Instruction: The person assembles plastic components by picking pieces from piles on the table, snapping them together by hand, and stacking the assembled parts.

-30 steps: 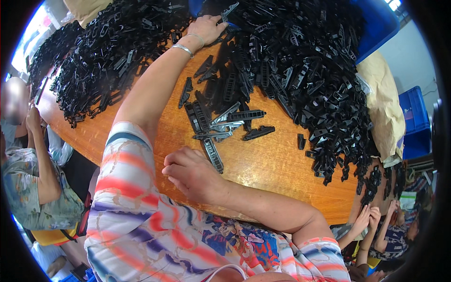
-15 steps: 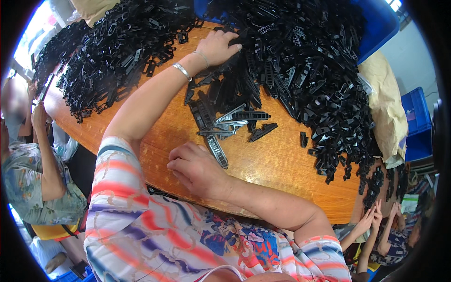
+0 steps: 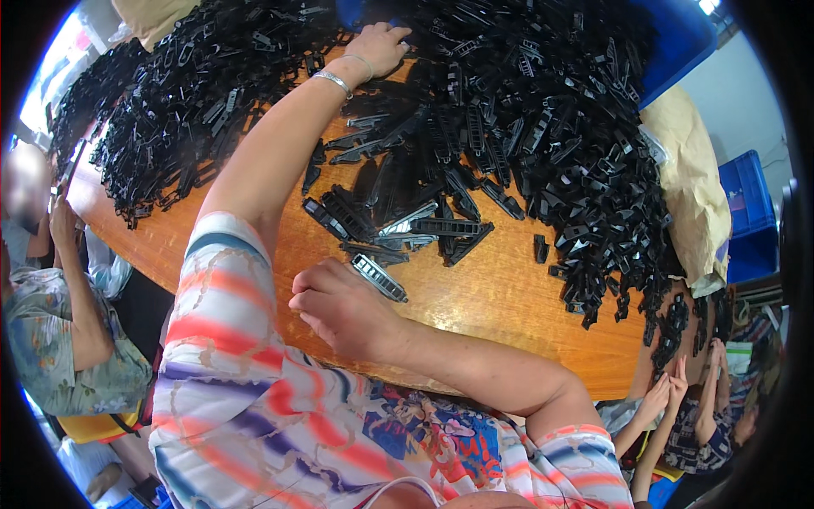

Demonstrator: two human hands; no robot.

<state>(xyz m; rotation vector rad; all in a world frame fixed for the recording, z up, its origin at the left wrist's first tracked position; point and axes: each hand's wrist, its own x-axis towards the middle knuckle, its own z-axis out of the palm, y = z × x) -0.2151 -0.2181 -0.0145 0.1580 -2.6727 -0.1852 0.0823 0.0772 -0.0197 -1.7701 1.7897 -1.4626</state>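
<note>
My left hand, with a bracelet on its wrist, reaches to the far side of the wooden table. Its fingers are apart at the edge of a large heap of black plastic parts, and nothing shows in its grip. Near the table's front edge my right hand is curled closed; whatever its fingers may hold is hidden. Beside its knuckles lies a long slotted black part. Between my hands several similar slotted parts lie loosely across one another.
Another heap of black parts covers the table's left side. A blue bin stands behind the right heap, with a tan sack beside it. People work at left and right; a co-worker's hands are near the right edge.
My left hand has moved farther away and slightly left. More slotted parts now lie spread out in the middle of the table. My right hand has shifted slightly left and stays curled.
</note>
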